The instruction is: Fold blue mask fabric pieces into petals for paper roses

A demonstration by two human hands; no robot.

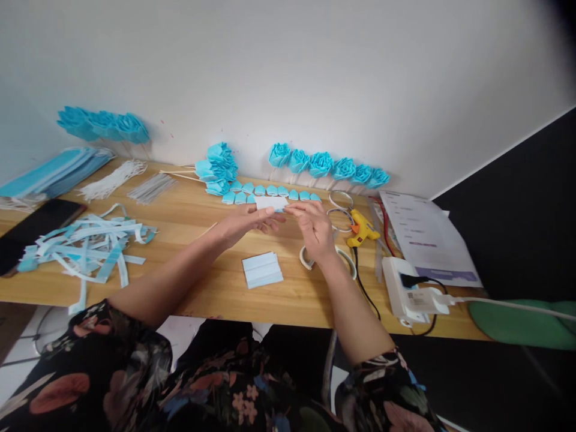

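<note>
In the head view, the person's two hands met above the counter (216, 288). Between them was a small white-faced piece (270, 203) with blue along its lower right edge; it served as the clock's centre, with twelve toward the wall (288, 72). The left hand (252, 221) held it from nine o'clock, the thumb laid on top and the other fingers loosely parted beneath. The right hand (314, 228) came in from three, its fingers drawn together in a pinch at that end of the piece.

Just beyond, from eleven round to one o'clock, ran the small blue petals (272, 190) in rows. Behind them, from twelve to two, a line of blue roses (321, 164) stood near the wall; more blue flowers (219, 168) lay bunched at ten. At six, a flat pale-blue pile (263, 270) rested near the front edge.

A yellow glue gun (365, 228) lay at three o'clock, with printed paper (427, 234) farther out that way and a white power strip (400, 288) at four. Tangled blue and white strips (90, 246) sat at nine, with a dark phone (40, 231) beyond. Between nine and ten were white cords (114, 179) and stacked blue masks (58, 171).
</note>
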